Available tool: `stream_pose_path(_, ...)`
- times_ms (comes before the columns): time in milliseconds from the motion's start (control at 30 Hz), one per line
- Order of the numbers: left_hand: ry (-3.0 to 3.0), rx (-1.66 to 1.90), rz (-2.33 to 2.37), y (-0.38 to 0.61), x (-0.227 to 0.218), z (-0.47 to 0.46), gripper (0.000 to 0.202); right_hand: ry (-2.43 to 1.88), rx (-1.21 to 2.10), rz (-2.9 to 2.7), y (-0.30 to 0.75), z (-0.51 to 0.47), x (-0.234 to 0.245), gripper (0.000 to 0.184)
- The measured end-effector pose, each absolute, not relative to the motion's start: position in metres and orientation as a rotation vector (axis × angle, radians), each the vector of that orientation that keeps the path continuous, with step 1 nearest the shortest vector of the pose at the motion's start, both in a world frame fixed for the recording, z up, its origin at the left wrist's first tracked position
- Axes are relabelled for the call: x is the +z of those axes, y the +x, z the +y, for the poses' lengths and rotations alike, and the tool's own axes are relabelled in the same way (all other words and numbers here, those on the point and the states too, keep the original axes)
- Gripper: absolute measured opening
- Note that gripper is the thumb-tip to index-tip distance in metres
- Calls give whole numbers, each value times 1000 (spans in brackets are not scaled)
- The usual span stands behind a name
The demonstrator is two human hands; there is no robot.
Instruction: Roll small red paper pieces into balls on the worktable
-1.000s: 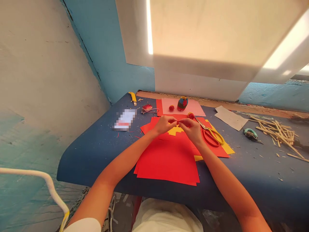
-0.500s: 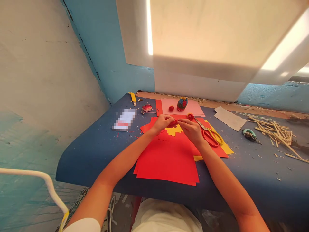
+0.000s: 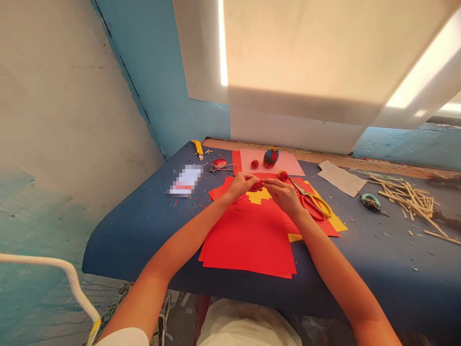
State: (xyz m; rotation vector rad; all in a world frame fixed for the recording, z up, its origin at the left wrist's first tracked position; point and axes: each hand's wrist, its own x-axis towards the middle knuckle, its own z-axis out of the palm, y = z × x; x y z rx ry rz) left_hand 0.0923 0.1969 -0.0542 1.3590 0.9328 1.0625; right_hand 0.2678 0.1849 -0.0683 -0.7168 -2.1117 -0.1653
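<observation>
My left hand (image 3: pixel 243 185) and my right hand (image 3: pixel 281 191) meet above the sheets, fingers pinched on a small piece of red paper (image 3: pixel 260 182) mostly hidden by the fingertips. Beneath them are small cut yellow paper pieces (image 3: pixel 260 196) and large red paper sheets (image 3: pixel 248 240). Scissors (image 3: pixel 315 204) with one red and one yellow handle lie just right of my right hand. A red-and-yellow folded-paper ball (image 3: pixel 283 175) sits beyond my right fingers. Farther back, a smaller red ball (image 3: pixel 255 164) and a multicoloured folded-paper vase shape (image 3: pixel 271 157) stand on a pink sheet (image 3: pixel 288 166).
Left on the blue table cover (image 3: pixel 137 221) lie a yellow box cutter (image 3: pixel 198 148), a red-topped item (image 3: pixel 218 164) and a blurred white paper (image 3: pixel 186 180). At right are a grey card (image 3: pixel 342 179), teal-handled pliers (image 3: pixel 370 202) and several thin sticks (image 3: pixel 414 199).
Both hands stay nearly in the same place, with slight finger movement on the red paper piece. The view has shifted very slightly.
</observation>
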Motion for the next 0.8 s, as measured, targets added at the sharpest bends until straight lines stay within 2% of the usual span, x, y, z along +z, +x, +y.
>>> stream_pose_path(133,1426,1088,949,93,-59,199,20,-766,-47,-2101,265,183,-68,24)
stream_pose_path(333,1586,1124,958,99,-62,198,23,-983,471,-1755,256,182,-68,9)
stream_pose_path(400,1609,1115,951,101,-60,196,24,-1018,566,-1686,257,185,-69,12)
stream_pose_path(533,1730,1017,967,99,-58,195,25,-1110,527,-1772,262,185,-65,16)
stream_pose_path(700,2124,567,961,89,-59,196,18,-1127,460,-2275,267,175,-53,23)
stream_pose_path(800,2028,529,934,88,-59,195,19,-1090,319,-2345,266,173,-51,24)
